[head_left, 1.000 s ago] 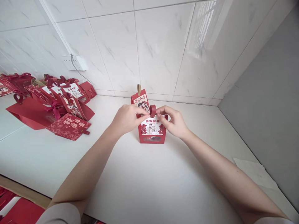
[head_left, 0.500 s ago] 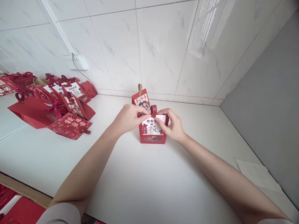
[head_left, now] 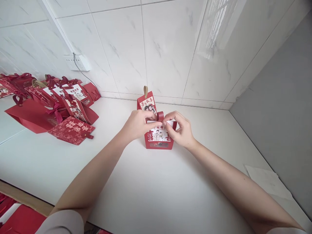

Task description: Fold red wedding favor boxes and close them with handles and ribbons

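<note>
A red box (head_left: 159, 145) with a white printed front and a small clear window stands upright on the white table. At its top, a dark red strap loop (head_left: 160, 116) stands up between my hands. My left hand (head_left: 141, 125) pinches the box's top edge at the base of the loop, its thumb lying across the front. From the right, my right hand (head_left: 179, 129) pinches the same top edge, thumb in front and fingers behind. Just behind stands another red box (head_left: 147, 102) with a tan loop, its lower part hidden by my left hand and the front box.
Several red boxes (head_left: 78, 92) with ribbons and loops crowd the table's left side, with a patterned flat one (head_left: 71, 130) nearest. A wall socket (head_left: 76, 62) with a cable is above them. White sheets (head_left: 268, 182) lie at the right edge.
My left thumb has moved right across the front of the box, toward my right thumb, covering part of the print. The strap loop sits slightly lower. The view has shifted a little.
</note>
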Action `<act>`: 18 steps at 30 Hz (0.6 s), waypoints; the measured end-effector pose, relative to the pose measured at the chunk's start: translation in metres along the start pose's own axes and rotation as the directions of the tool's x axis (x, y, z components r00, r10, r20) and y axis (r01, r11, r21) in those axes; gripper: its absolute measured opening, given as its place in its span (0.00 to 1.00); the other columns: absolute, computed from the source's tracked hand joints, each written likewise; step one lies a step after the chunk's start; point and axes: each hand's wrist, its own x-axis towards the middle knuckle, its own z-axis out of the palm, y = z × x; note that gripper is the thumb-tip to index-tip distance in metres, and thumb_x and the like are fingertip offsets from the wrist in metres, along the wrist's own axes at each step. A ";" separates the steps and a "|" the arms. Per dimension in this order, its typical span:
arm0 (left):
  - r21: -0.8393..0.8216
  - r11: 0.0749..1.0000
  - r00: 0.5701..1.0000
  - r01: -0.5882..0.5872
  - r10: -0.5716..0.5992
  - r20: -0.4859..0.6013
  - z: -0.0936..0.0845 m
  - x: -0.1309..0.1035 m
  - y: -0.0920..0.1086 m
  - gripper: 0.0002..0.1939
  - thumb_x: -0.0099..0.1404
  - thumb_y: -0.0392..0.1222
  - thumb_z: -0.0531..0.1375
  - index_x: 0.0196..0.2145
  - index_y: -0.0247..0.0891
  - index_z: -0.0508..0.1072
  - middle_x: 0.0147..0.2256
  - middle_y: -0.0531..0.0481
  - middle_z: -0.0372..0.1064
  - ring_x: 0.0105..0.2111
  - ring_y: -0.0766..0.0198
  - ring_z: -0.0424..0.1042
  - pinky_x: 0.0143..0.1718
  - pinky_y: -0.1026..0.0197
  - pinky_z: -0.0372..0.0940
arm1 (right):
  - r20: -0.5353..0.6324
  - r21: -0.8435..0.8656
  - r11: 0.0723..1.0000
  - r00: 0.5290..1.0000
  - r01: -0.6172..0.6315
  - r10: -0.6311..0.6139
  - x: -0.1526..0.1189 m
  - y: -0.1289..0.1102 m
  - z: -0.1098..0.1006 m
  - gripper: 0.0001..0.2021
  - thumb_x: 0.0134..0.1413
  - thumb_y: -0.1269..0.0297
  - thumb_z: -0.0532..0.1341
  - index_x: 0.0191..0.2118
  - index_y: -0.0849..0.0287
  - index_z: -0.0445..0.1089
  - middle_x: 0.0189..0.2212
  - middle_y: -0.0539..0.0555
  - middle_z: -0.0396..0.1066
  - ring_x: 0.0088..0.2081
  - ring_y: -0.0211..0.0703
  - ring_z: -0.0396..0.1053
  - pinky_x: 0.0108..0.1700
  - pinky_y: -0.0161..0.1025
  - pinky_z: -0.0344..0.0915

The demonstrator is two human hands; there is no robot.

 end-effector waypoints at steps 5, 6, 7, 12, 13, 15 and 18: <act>-0.071 0.997 0.999 -0.004 0.007 0.040 0.000 0.004 -0.004 0.15 0.60 0.53 0.64 0.35 0.37 0.80 0.35 0.47 0.79 0.35 0.57 0.77 0.34 0.60 0.70 | 0.005 0.036 0.998 0.999 -0.052 0.051 0.000 0.002 0.001 0.01 0.60 0.68 0.61 0.36 0.55 0.69 0.33 0.52 0.73 0.35 0.42 0.72 0.39 0.42 0.69; -0.075 0.997 0.999 -0.009 0.012 0.043 0.000 0.005 -0.004 0.15 0.59 0.53 0.64 0.34 0.37 0.80 0.35 0.46 0.79 0.35 0.57 0.77 0.34 0.60 0.70 | 0.005 0.042 0.997 0.998 -0.060 0.060 -0.001 0.002 0.001 0.01 0.60 0.68 0.61 0.36 0.55 0.69 0.33 0.52 0.73 0.35 0.42 0.72 0.39 0.42 0.69; -0.074 0.997 0.999 -0.015 0.018 0.043 -0.001 0.005 -0.004 0.15 0.59 0.53 0.64 0.33 0.37 0.80 0.35 0.46 0.79 0.35 0.57 0.77 0.33 0.60 0.70 | 0.004 0.045 0.997 0.998 -0.068 0.067 -0.001 0.003 0.001 0.01 0.60 0.68 0.61 0.36 0.55 0.69 0.33 0.52 0.73 0.35 0.42 0.72 0.39 0.42 0.69; -0.044 0.999 0.999 -0.028 0.030 0.046 -0.002 0.006 -0.004 0.15 0.59 0.52 0.64 0.31 0.37 0.80 0.33 0.46 0.78 0.33 0.57 0.76 0.31 0.60 0.69 | 0.019 0.019 0.995 0.995 -0.095 0.094 -0.003 0.003 0.002 0.02 0.61 0.64 0.60 0.36 0.54 0.68 0.33 0.52 0.72 0.35 0.43 0.72 0.40 0.43 0.69; -0.041 0.999 0.998 -0.029 0.031 0.049 -0.003 0.005 -0.004 0.15 0.59 0.52 0.64 0.32 0.37 0.80 0.33 0.47 0.78 0.33 0.57 0.76 0.31 0.60 0.69 | 0.027 0.010 0.995 0.995 -0.100 0.100 -0.003 0.003 0.002 0.03 0.61 0.64 0.60 0.36 0.54 0.68 0.33 0.52 0.72 0.36 0.43 0.72 0.40 0.43 0.70; -0.043 0.999 0.998 -0.027 0.030 0.061 -0.004 0.004 -0.005 0.14 0.59 0.51 0.63 0.32 0.37 0.80 0.33 0.47 0.78 0.34 0.57 0.76 0.32 0.60 0.69 | 0.040 0.007 0.993 0.992 -0.120 0.119 -0.004 0.002 0.001 0.03 0.62 0.62 0.59 0.37 0.54 0.68 0.34 0.52 0.73 0.37 0.43 0.72 0.41 0.43 0.70; -0.039 0.999 0.997 -0.025 0.028 0.075 -0.007 0.003 -0.005 0.12 0.60 0.49 0.64 0.32 0.37 0.79 0.33 0.48 0.78 0.34 0.59 0.76 0.33 0.60 0.69 | 0.067 0.047 0.984 0.984 -0.169 0.166 -0.003 0.000 0.001 0.04 0.63 0.61 0.59 0.41 0.54 0.67 0.38 0.53 0.74 0.40 0.43 0.73 0.43 0.42 0.70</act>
